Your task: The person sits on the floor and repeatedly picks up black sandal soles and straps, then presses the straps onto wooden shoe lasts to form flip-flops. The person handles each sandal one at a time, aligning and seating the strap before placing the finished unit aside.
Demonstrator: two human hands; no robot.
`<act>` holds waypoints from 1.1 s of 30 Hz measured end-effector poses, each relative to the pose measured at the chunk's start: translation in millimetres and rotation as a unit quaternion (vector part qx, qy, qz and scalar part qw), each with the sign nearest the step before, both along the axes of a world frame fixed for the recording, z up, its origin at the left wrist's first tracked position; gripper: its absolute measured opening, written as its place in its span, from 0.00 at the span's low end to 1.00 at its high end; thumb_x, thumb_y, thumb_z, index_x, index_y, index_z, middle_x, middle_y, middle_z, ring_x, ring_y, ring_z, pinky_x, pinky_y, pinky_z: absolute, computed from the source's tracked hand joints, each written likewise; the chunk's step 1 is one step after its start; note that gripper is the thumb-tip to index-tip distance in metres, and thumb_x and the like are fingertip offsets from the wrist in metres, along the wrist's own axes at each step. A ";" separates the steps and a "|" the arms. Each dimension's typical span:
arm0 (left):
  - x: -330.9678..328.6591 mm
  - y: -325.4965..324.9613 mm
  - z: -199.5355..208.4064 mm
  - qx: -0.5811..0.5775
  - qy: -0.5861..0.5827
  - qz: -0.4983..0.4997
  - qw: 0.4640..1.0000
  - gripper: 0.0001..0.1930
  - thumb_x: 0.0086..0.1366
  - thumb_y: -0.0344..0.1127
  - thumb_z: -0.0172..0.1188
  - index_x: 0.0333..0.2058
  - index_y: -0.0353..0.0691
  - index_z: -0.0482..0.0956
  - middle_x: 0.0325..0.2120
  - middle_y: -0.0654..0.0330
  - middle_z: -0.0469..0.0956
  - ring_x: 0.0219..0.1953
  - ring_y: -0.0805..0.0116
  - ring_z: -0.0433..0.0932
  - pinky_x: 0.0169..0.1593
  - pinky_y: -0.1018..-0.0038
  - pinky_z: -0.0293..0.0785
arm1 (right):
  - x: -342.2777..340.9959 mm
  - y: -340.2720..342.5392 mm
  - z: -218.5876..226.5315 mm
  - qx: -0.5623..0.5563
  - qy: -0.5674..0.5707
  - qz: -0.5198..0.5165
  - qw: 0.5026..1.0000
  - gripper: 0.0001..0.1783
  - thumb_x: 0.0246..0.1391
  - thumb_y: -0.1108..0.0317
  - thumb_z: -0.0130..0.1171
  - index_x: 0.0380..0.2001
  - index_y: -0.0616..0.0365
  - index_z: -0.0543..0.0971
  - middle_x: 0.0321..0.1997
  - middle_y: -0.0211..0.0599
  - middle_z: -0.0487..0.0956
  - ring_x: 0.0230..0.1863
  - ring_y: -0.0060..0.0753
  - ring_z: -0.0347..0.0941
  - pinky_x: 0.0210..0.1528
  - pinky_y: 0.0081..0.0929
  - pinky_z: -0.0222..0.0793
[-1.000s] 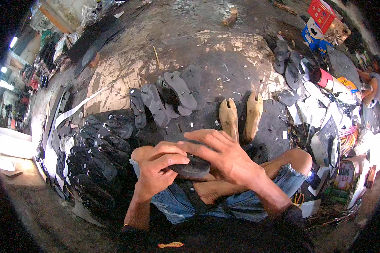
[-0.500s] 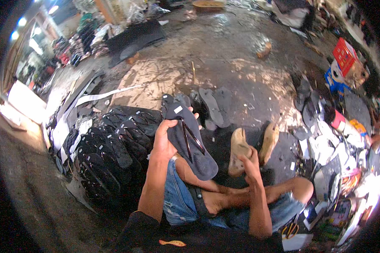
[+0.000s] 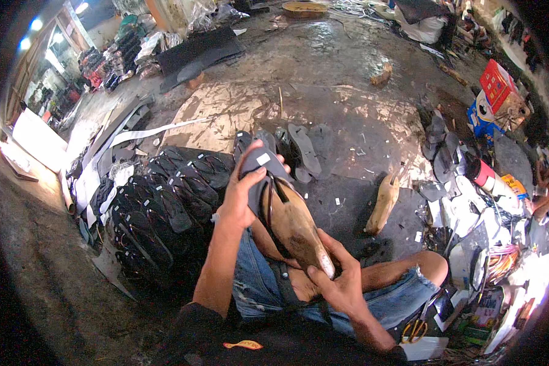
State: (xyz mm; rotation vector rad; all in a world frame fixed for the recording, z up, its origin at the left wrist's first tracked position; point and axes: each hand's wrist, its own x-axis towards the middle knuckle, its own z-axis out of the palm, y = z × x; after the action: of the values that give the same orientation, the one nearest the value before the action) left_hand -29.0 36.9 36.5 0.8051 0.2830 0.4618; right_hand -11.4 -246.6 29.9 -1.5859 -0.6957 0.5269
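In my left hand (image 3: 239, 194) is a black flip-flop (image 3: 259, 160), gripped at its toe end, with a small white sticker on the sole. A worn wooden foot-shaped last (image 3: 294, 218) lies along the flip-flop, its slotted front end among the straps. My right hand (image 3: 340, 277) is closed round the last's heel end, thumb on top. How far the straps pass over the last is partly hidden. A second wooden last (image 3: 385, 204) lies on the dark mat to the right.
Rows of black flip-flops (image 3: 172, 204) lie on the left. Several grey soles (image 3: 304, 149) are ahead. Material scraps (image 3: 470, 213) and a red box (image 3: 497, 85) stand to the right. Yellow-handled scissors (image 3: 415, 330) lie near my right knee. A dark sheet (image 3: 204, 58) lies farther off.
My right hand has picked up the nearer last from the mat and brought it left onto the flip-flop. The flip-flop has tilted in my left hand.
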 end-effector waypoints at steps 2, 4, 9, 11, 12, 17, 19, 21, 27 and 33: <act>-4.2 -16.6 -13.2 -0.065 -0.031 -0.048 0.996 0.29 0.77 0.35 0.59 0.74 0.51 0.66 0.61 0.40 0.78 0.60 0.41 0.82 0.61 0.47 0.83 | -7.2 10.6 -12.6 0.032 0.009 -0.031 0.999 0.40 0.55 0.66 0.71 0.72 0.57 0.75 0.76 0.58 0.72 0.74 0.57 0.72 0.75 0.49 0.65; -6.1 -35.7 -19.5 -0.032 -0.034 -0.040 0.998 0.30 0.80 0.46 0.59 0.76 0.52 0.64 0.61 0.41 0.78 0.60 0.42 0.82 0.61 0.46 0.82 | -13.7 18.7 -20.0 0.009 -0.122 -0.072 0.990 0.40 0.55 0.69 0.68 0.73 0.57 0.74 0.79 0.57 0.68 0.78 0.57 0.66 0.79 0.50 0.59; -12.5 -52.6 -74.8 -0.095 0.041 0.018 0.994 0.36 0.81 0.57 0.54 0.80 0.55 0.54 0.69 0.48 0.71 0.69 0.48 0.74 0.70 0.47 0.73 | -6.9 24.2 -46.3 0.077 -0.041 -0.097 0.991 0.40 0.54 0.69 0.67 0.72 0.60 0.75 0.80 0.61 0.66 0.78 0.63 0.64 0.80 0.52 0.56; -47.7 -96.2 -67.0 -0.051 0.108 -0.033 0.992 0.39 0.81 0.62 0.51 0.79 0.48 0.54 0.71 0.54 0.68 0.71 0.55 0.71 0.74 0.54 0.68 | -17.0 20.2 -55.3 -0.010 -0.138 -0.084 0.987 0.42 0.55 0.65 0.69 0.74 0.53 0.73 0.80 0.56 0.65 0.79 0.63 0.62 0.80 0.55 0.56; -53.7 -125.5 -58.2 -0.061 0.163 -0.012 0.985 0.38 0.80 0.63 0.51 0.76 0.44 0.61 0.69 0.54 0.72 0.69 0.58 0.73 0.74 0.57 0.68 | -22.2 25.2 -52.7 -0.084 -0.167 -0.087 0.978 0.43 0.56 0.63 0.71 0.76 0.50 0.71 0.80 0.55 0.65 0.79 0.64 0.61 0.81 0.56 0.55; -68.8 -103.8 -74.8 -0.127 0.216 -0.026 0.968 0.34 0.73 0.64 0.56 0.62 0.40 0.76 0.53 0.53 0.83 0.52 0.54 0.84 0.59 0.55 0.82 | 6.1 1.6 -113.6 0.113 0.190 -0.018 0.975 0.27 0.79 0.59 0.55 0.74 0.58 0.71 0.65 0.43 0.78 0.66 0.38 0.73 0.71 0.40 0.66; -70.7 -108.5 -58.7 -0.156 0.201 -0.034 0.966 0.37 0.72 0.66 0.56 0.63 0.38 0.75 0.51 0.52 0.84 0.50 0.53 0.85 0.57 0.55 0.82 | 14.5 2.9 -109.2 -0.026 0.205 -0.039 0.978 0.24 0.82 0.55 0.50 0.66 0.64 0.77 0.57 0.39 0.83 0.57 0.29 0.76 0.64 0.34 0.72; -62.5 -105.5 -55.2 -0.144 0.214 -0.068 0.964 0.39 0.71 0.68 0.57 0.64 0.38 0.75 0.52 0.51 0.84 0.51 0.54 0.85 0.56 0.56 0.82 | 10.6 7.7 -110.2 -0.056 0.231 -0.012 0.971 0.28 0.82 0.49 0.49 0.51 0.66 0.83 0.48 0.41 0.88 0.50 0.29 0.81 0.57 0.34 0.77; -66.6 -105.1 -38.7 -0.181 0.151 -0.063 0.970 0.44 0.69 0.69 0.60 0.68 0.36 0.72 0.54 0.52 0.84 0.54 0.54 0.84 0.59 0.57 0.82 | -17.2 -4.9 -97.9 0.099 0.498 0.023 0.861 0.25 0.78 0.44 0.54 0.51 0.56 0.84 0.35 0.24 0.84 0.31 0.18 0.75 0.36 0.21 0.74; -70.9 -119.3 4.2 0.117 0.184 -0.144 0.965 0.56 0.59 0.51 0.73 0.78 0.35 0.52 0.71 0.46 0.66 0.69 0.53 0.71 0.70 0.60 0.72 | -20.9 -10.6 -129.0 0.074 0.653 0.163 0.736 0.25 0.76 0.48 0.55 0.69 0.44 0.74 0.58 0.22 0.80 0.53 0.17 0.75 0.43 0.27 0.78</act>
State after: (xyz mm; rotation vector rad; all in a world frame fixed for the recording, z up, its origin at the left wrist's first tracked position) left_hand -99.9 -82.5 40.7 1.1462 0.4522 0.0684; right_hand -32.3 -257.2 -99.1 -0.5938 0.1155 1.5727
